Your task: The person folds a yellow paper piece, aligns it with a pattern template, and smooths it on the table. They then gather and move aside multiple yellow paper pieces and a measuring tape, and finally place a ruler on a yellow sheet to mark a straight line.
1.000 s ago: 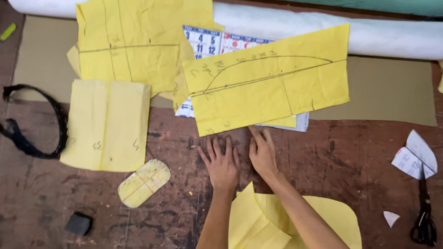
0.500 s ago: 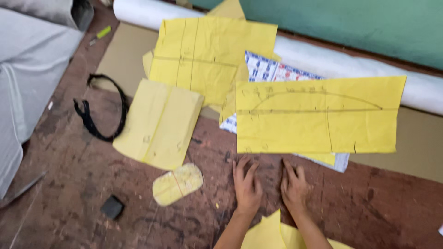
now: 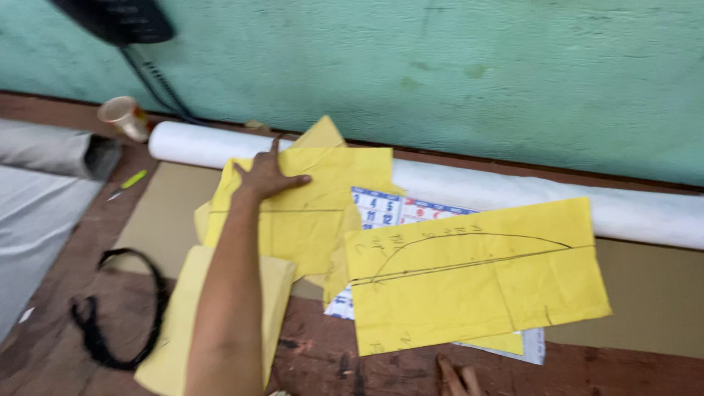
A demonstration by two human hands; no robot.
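Head view: my two hands well apart
Left hand (image 3: pixel 268 176): flat, fingers spread on yellow paper pattern (image 3: pixel 293 213), 11 o'clock
Right hand (image 3: pixel 458 378): fingertips at 6 o'clock, grip indeterminate

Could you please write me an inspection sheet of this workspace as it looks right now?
Surface: worn brown wooden table with tan board.
Job's things: yellow paper pattern under left hand; second yellow pattern with drawn curve.
Clutter: calendar sheet, white roll, black strap, cup, small yellow-green tool.
Hands: left flat on paper; right hand only fingers visible at the bottom edge.
Cables: black cord on wall.
Surroundings: green wall, grey fabric.
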